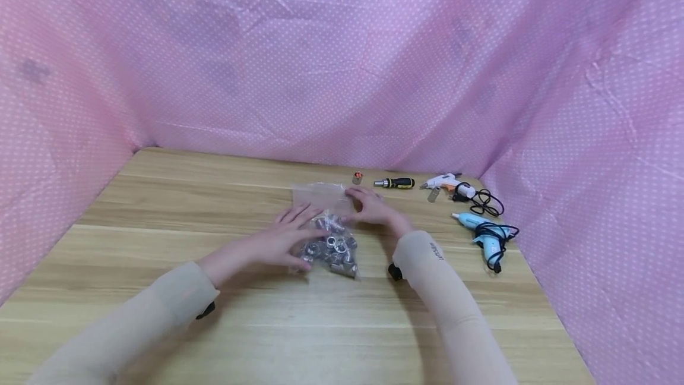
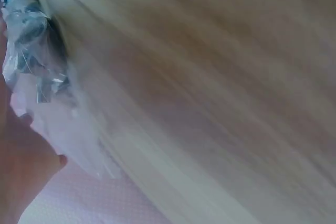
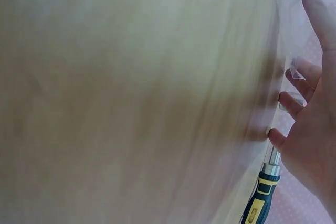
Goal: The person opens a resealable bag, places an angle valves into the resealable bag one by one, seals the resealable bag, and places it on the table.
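A clear plastic bag (image 1: 332, 242) of several silvery metal cylindrical pieces, some ring-ended, lies on the wooden table. My left hand (image 1: 280, 242) is over its left side with the fingers spread, the thumb low near the metal pieces. In the left wrist view the bag (image 2: 37, 40) bulges with metal parts, and part of the left hand (image 2: 26, 156) shows beside it. At the bag's upper right edge is my right hand (image 1: 371, 208), its fingers extended. The right wrist view shows this hand (image 3: 315, 119) with fingers loosely bent and apart, beside the bag's film.
Behind the bag lie a small clear packet with red bits (image 1: 357, 177) and a black-and-yellow screwdriver (image 1: 395, 183). To the right are a white glue gun (image 1: 443, 181), a small metallic piece (image 1: 433, 195) and a blue glue gun (image 1: 486, 233), both guns with black cords. Pink dotted cloth (image 1: 320, 76) surrounds the table.
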Motion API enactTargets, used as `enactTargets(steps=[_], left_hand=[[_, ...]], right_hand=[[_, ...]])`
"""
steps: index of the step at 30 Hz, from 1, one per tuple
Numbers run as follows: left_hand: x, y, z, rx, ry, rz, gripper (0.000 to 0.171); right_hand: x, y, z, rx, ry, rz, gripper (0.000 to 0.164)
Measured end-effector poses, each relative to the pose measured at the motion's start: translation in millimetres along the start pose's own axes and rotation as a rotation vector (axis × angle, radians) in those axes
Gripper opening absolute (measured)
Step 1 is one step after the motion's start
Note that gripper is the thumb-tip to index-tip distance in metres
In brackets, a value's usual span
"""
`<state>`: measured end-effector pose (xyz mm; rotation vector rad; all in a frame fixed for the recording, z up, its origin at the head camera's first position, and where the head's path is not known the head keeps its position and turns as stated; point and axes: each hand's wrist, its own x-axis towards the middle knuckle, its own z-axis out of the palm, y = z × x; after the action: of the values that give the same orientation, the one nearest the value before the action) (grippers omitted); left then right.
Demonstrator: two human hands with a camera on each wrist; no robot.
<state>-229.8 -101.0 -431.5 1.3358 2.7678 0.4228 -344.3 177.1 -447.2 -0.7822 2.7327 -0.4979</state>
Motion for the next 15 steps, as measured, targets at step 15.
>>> enactTargets(steps=[15], left_hand=[[-6.1,-16.1,6.6,-0.097,-0.07,-0.001,0.089]], right_hand=[[-5.7,6.6,-3.7,0.148,-0.008,0.001,0.093]])
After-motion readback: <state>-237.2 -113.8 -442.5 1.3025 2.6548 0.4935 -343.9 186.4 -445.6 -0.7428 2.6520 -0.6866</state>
